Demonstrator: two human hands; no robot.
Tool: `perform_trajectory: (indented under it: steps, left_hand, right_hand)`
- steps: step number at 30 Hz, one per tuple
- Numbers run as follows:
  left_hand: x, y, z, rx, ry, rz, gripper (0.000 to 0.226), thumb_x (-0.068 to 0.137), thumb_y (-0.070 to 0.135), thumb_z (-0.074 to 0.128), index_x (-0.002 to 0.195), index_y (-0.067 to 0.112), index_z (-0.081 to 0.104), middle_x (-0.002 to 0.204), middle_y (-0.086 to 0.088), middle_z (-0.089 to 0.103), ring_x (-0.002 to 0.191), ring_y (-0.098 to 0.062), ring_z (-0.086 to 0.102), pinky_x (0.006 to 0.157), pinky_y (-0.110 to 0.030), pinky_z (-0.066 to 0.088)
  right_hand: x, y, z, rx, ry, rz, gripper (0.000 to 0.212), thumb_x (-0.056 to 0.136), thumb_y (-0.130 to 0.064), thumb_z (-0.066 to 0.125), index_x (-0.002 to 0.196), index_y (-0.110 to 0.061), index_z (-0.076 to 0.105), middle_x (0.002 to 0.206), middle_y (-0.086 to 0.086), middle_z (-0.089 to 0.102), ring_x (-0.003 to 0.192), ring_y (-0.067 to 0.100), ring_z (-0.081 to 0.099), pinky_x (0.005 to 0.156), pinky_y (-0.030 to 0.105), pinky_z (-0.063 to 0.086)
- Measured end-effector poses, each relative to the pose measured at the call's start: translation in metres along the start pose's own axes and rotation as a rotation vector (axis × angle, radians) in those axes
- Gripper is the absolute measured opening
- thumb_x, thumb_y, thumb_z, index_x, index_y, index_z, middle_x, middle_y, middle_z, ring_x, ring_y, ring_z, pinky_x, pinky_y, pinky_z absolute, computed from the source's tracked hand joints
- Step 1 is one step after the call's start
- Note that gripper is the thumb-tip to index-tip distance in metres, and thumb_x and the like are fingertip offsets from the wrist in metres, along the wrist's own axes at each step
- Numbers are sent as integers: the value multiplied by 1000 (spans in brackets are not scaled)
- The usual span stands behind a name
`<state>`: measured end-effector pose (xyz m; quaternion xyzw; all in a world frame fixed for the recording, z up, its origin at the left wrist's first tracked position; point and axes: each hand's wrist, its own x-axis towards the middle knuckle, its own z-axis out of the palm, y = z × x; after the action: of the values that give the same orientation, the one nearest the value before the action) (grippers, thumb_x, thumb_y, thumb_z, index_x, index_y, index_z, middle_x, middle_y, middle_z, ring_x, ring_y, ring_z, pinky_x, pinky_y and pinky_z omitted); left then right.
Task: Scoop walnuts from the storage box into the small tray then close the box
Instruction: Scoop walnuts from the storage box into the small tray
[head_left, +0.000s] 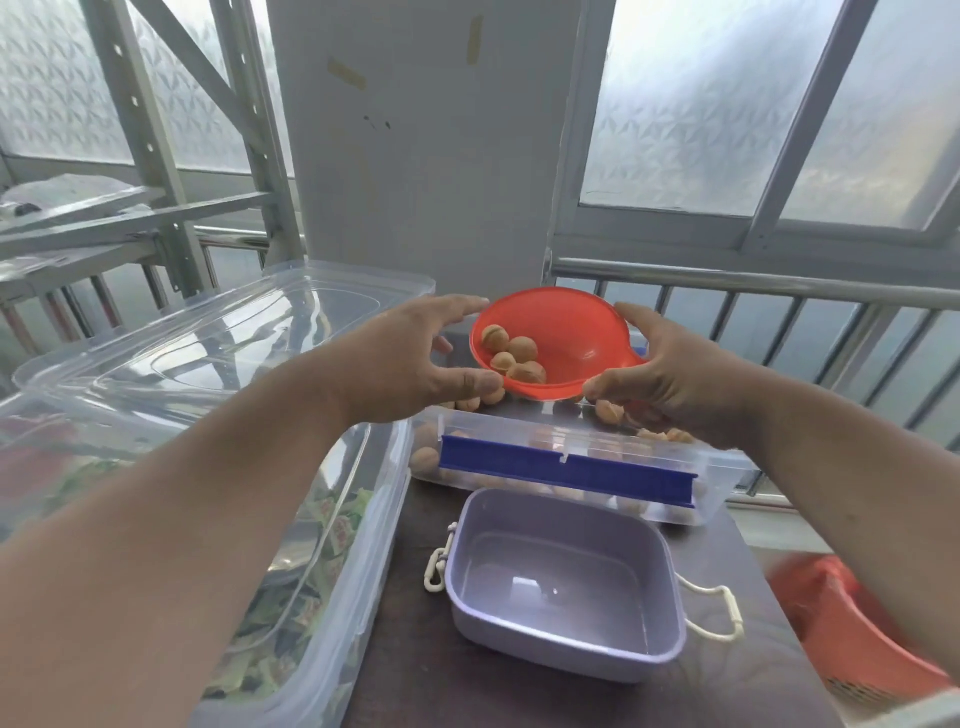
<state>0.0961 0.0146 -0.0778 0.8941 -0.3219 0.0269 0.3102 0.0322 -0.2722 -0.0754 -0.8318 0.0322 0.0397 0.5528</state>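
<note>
Walnuts (511, 353) in red scoop (561, 338), right hand (670, 384) gripping

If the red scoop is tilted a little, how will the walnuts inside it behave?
The walnuts are round and lie loose on smooth plastic, so they will probably roll easily. They already sit near the low edge of the red scoop, so a small tilt may spill them. The right hand grips the handle side; the left hand, open at the rim, might catch strays.
</note>
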Motion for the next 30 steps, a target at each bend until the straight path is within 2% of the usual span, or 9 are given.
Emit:
perform_trajectory:
  steps: [4, 6, 11, 15, 18, 22, 24, 26, 30]
  left_hand:
    - [3, 5, 3, -147, 54, 5, 69, 98, 58, 63, 160, 36, 43, 144, 11, 58, 110, -6, 70, 96, -27, 55]
    - [4, 3, 4, -239, 75, 3, 61, 104, 42, 64, 160, 32, 42, 143, 5, 59, 106, -13, 74, 98, -36, 60]
    - [2, -5, 8, -397, 50, -2, 64, 97, 22, 76, 156, 18, 50, 130, -5, 68, 107, -24, 77, 97, -50, 62]
    - [-3, -10, 8, -474, -51, -7, 46, 99, 19, 75, 144, 17, 64, 121, -15, 75, 106, -38, 77, 93, -48, 64]
    - [-4, -11, 7, -465, -17, -39, 38, 105, 17, 67, 143, 13, 63, 111, -15, 78, 92, -32, 77, 90, -47, 65]
    - [-1, -16, 10, -391, -3, -56, 30, 110, 10, 55, 138, 10, 66, 109, -17, 78, 80, -18, 74, 87, -44, 66]
    - [0, -18, 11, -346, -18, -49, 30, 110, 6, 54, 137, 10, 67, 109, -17, 78, 79, -16, 73, 86, -39, 66]
    - [0, -19, 11, -306, -27, -34, 30, 107, 5, 59, 135, 10, 69, 108, -16, 79, 80, -14, 73, 83, -33, 65]
    - [-1, -20, 9, -190, -50, -22, 30, 96, 20, 74, 126, 22, 76, 103, 0, 82, 94, -14, 77, 98, -41, 61]
  right_hand:
    - [-28, -10, 0, -50, 7, -60, 96, 78, -11, 92, 146, -52, 38, 106, 27, 73, 64, 25, 61, 57, 35, 49]
    - [-41, -11, 0, -65, 12, -76, 97, 77, -13, 93, 146, -53, 38, 105, 20, 74, 69, 29, 60, 64, 41, 48]
    - [-67, -8, 2, -108, 25, -80, 105, 76, -15, 94, 154, -50, 35, 113, 8, 69, 61, 22, 60, 57, 36, 52]
    - [-88, -3, 6, -148, 59, -109, 109, 73, -13, 95, 153, -55, 35, 108, 11, 69, 70, 24, 73, 59, 39, 60]
    - [-103, 4, 9, -168, 61, -138, 107, 73, -10, 95, 146, -63, 37, 111, 10, 64, 66, 19, 72, 56, 37, 58]
    - [-124, 16, 18, -156, 51, -181, 111, 75, 0, 92, 152, -57, 36, 85, -2, 71, 53, 9, 64, 50, 22, 53]
    - [-132, 22, 24, -206, 44, -200, 117, 75, -2, 93, 154, -59, 29, 93, -2, 81, 73, 15, 78, 74, 31, 64]
    - [-137, 28, 29, -245, 50, -220, 120, 74, -7, 95, 151, -68, 26, 108, 0, 80, 87, 22, 81, 90, 43, 63]
    - [-149, 39, 42, -323, 62, -236, 122, 75, -16, 93, 146, -78, 16, 94, -3, 79, 75, 15, 78, 75, 23, 61]
